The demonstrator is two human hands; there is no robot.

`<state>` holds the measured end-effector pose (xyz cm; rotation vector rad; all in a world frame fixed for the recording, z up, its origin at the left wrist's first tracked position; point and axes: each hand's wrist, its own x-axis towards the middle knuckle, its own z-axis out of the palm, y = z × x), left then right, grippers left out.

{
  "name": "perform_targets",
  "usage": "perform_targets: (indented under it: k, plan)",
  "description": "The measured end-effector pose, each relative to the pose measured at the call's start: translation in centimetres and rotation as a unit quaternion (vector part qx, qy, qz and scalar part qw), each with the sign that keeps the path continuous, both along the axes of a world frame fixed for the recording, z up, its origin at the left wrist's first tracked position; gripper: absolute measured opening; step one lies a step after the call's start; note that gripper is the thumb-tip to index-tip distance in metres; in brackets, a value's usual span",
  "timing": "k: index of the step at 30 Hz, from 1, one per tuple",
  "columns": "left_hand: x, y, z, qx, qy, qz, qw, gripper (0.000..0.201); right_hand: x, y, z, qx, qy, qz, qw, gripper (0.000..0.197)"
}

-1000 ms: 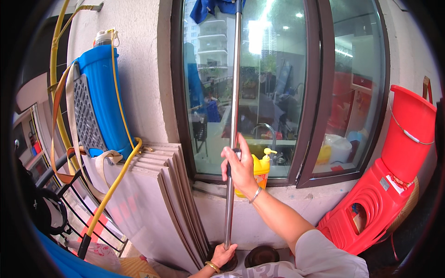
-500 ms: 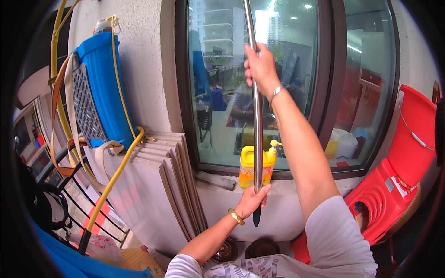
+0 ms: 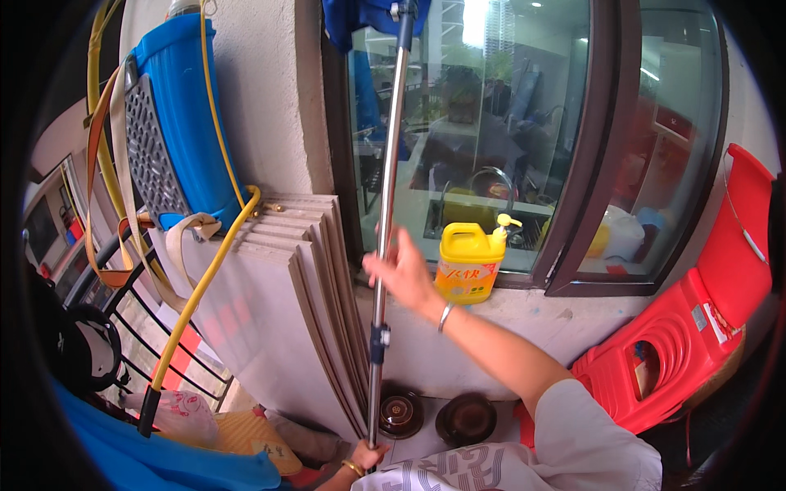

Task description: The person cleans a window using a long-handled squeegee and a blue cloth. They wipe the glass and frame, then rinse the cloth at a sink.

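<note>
A long shiny metal pole (image 3: pixel 388 164) stands nearly upright in front of a window (image 3: pixel 508 123), with a blue cloth head (image 3: pixel 364 16) at its top and a blue collar low on the shaft. My right hand (image 3: pixel 403 274) wraps loosely around the pole at mid height, a bangle on its wrist. My left hand (image 3: pixel 366 454) grips the pole's bottom end near the floor, also with a bracelet.
A stack of grey tiles (image 3: pixel 319 295) leans on the wall left of the pole. A blue sprayer tank (image 3: pixel 176 123) with a yellow hose (image 3: pixel 192 303) hangs above it. A yellow pump bottle (image 3: pixel 468 263) stands on the sill. Red plastic stools (image 3: pixel 679 352) lie right; two dark bowls (image 3: pixel 399 413) sit on the floor.
My right hand has slid down the pole from high up to mid height. My left hand has dropped to the pole's bottom end near the floor.
</note>
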<state>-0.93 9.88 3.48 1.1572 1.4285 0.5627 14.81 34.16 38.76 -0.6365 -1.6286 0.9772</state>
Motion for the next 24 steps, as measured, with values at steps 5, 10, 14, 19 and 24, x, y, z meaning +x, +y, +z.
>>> perform_targets:
  k: [5, 10, 14, 19, 24]
  plan:
    - [-2.9, -8.7, -9.3, -0.027, 0.086, 0.075, 0.993, 0.047, -1.5, 0.8, 5.4, -0.055, 0.09, 0.053, 0.993, 0.03]
    - [-3.5, -11.5, -9.7, -0.004, 0.078, 0.142, 0.987, 0.048, -2.9, -0.3, 3.8, -0.018, 0.103, 0.054, 0.993, 0.018]
    - [-3.4, -4.9, -5.3, 0.046, 0.088, 0.158, 0.982, 0.047, -3.5, 2.4, 11.8, 0.075, 0.112, 0.066, 0.989, 0.013]
    - [0.4, 2.5, 10.8, 0.234, 0.05, 0.287, 0.928, 0.038, -4.6, 7.4, 22.8, 0.135, 0.078, -0.027, 0.987, 0.012]
    - [-0.9, 2.6, 7.8, 0.224, 0.129, 0.357, 0.898, 0.045, -8.4, 7.4, 18.2, 0.12, 0.027, -0.093, 0.988, 0.016]
